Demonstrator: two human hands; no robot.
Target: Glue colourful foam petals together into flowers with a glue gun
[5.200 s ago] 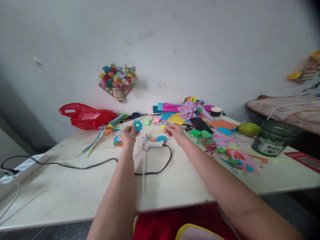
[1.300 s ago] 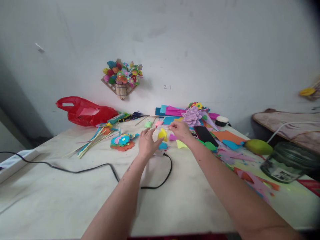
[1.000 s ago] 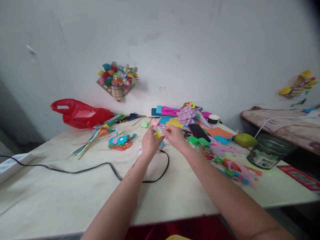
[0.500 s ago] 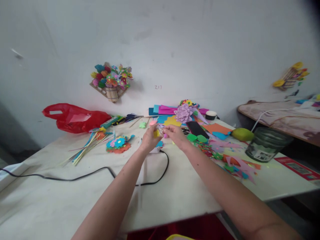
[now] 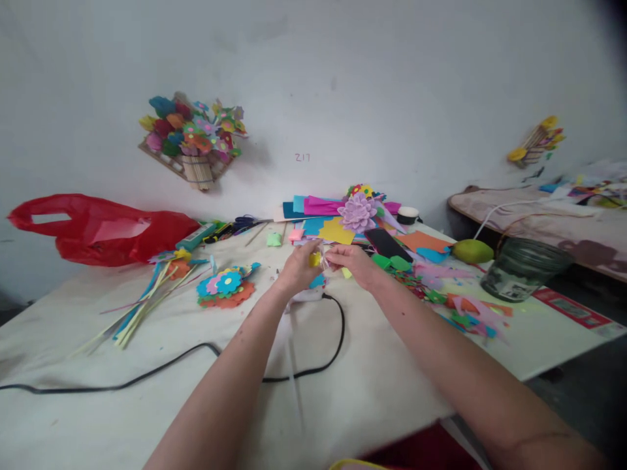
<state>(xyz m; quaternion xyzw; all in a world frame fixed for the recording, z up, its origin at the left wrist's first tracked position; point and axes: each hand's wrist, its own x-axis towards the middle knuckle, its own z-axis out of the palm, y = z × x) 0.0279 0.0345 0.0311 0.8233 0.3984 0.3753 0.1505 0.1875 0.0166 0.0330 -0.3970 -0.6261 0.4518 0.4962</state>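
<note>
My left hand (image 5: 298,269) is closed around a small clear plastic packet (image 5: 323,260) with something yellow (image 5: 315,260) in it or against it. Finger and thumb of my right hand (image 5: 353,264) pinch the packet's right side. What exactly the packet contains is too small to make out. Just beneath the hands lies a white device (image 5: 307,296) with a black cord (image 5: 337,346), partly covered by my left wrist. A pale translucent stick (image 5: 296,385) runs from it toward the table's front edge.
Stacked foam flowers (image 5: 228,284) and a bundle of thin stems (image 5: 142,307) lie left, near a red plastic bag (image 5: 117,232). To the right are a phone (image 5: 386,244), foam scraps (image 5: 470,316), a yellow-green fruit (image 5: 473,251) and a dark glass jar (image 5: 522,271). A purple flower (image 5: 357,213) sits behind.
The camera view has shifted, so the red bag and wall bouquet appear farther left. Both hands stay together on the packet, with the right fingers slightly shifted on it.
</note>
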